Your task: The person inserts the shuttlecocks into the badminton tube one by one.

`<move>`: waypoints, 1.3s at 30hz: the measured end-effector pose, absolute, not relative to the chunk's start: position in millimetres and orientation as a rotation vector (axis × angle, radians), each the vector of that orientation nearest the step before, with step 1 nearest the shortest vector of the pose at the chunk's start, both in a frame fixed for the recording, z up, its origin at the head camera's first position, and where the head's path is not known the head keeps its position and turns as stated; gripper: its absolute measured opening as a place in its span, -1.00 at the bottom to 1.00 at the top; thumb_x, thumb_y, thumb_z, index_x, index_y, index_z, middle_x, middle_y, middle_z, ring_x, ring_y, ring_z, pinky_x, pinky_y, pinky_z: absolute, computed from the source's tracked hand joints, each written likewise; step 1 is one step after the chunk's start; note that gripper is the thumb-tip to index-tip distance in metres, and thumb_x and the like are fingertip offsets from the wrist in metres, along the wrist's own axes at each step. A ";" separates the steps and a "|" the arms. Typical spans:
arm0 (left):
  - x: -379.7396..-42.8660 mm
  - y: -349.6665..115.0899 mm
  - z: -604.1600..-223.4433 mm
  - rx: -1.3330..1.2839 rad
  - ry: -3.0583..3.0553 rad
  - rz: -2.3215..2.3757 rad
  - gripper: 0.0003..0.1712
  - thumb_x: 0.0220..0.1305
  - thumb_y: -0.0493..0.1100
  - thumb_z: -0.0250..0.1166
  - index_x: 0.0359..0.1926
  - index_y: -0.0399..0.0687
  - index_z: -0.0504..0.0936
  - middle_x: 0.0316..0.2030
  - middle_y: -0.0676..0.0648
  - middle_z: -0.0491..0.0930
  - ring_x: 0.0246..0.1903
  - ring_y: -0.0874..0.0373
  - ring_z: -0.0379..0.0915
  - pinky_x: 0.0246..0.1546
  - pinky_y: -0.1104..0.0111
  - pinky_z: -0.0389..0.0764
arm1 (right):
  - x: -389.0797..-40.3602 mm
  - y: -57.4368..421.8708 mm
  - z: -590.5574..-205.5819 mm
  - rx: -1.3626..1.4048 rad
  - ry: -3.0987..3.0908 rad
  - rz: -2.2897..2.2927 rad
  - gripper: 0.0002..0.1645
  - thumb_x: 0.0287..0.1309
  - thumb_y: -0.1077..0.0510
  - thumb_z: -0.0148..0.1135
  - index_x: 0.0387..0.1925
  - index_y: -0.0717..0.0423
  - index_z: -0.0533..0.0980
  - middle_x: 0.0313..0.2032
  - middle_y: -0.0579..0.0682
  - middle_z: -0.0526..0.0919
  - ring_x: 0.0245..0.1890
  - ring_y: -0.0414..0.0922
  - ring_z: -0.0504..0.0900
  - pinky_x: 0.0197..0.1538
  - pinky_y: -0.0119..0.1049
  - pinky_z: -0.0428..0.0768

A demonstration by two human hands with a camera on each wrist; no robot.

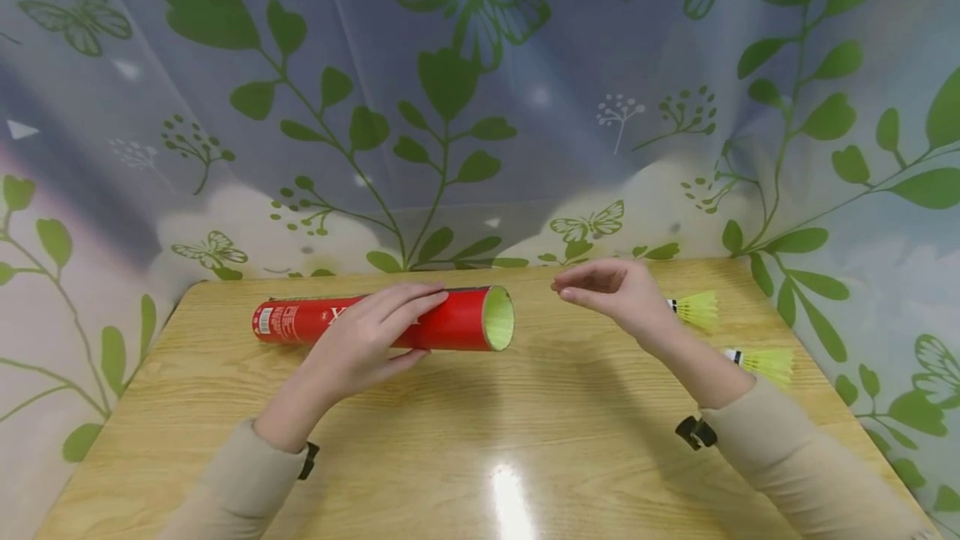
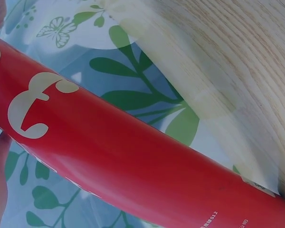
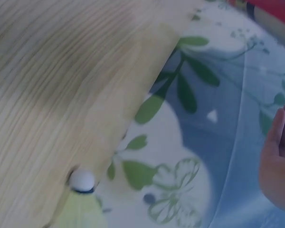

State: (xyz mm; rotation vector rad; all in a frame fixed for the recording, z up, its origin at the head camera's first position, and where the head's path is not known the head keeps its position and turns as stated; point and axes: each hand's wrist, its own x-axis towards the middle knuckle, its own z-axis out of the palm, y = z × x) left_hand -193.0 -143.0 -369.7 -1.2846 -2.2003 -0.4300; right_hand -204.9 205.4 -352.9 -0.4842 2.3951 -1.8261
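A red shuttlecock tube lies sideways above the table in the head view, its round mouth facing right with pale yellow-green showing inside. My left hand grips the tube around its middle, fingers over the top and thumb on the near side. The left wrist view shows the red tube wall close up. To the right of the mouth, my right hand is raised with loosely bent fingers and nothing visible in them. Two yellow shuttlecocks lie beyond the right wrist; the nearer one is partly hidden by the forearm.
The wooden table reaches back to a curtain printed with leaves and butterflies, which also hangs along both sides. One shuttlecock shows near the table edge in the right wrist view. Dark straps sit at both sleeves.
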 end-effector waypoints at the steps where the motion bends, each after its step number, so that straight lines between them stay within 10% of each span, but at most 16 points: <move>1: -192.9 -143.1 -369.6 -1.282 -2.202 -0.430 -0.14 -0.11 -0.16 0.48 0.29 0.00 0.38 0.19 0.00 0.44 0.12 0.11 0.42 0.10 0.23 0.53 | -206.6 209.6 -353.5 -0.464 2.413 -1.823 -0.56 0.03 0.05 0.38 -0.07 0.21 0.60 -0.13 -0.06 0.71 -0.11 -0.17 0.67 -0.04 -0.32 0.63; 29: -192.5 -144.0 -370.5 -1.283 -2.241 -0.424 -0.14 -0.11 -0.16 0.49 0.29 0.01 0.38 0.19 -0.01 0.44 0.13 0.08 0.42 0.08 0.18 0.55 | -248.4 326.7 -401.9 0.017 2.694 -1.695 -0.33 0.03 -0.17 0.31 0.08 0.17 0.51 -0.23 -0.46 0.65 -0.14 -0.45 0.57 -0.07 -0.66 0.48; 39: -193.2 -144.2 -372.3 -1.276 -2.223 -0.414 -0.14 -0.12 -0.17 0.48 0.29 0.01 0.38 0.18 0.00 0.44 0.12 0.11 0.42 0.09 0.22 0.54 | -253.9 348.2 -417.5 0.074 2.726 -1.619 -0.32 0.07 -0.18 0.28 0.12 0.17 0.48 -0.25 -0.47 0.62 -0.18 -0.52 0.51 0.26 0.08 0.34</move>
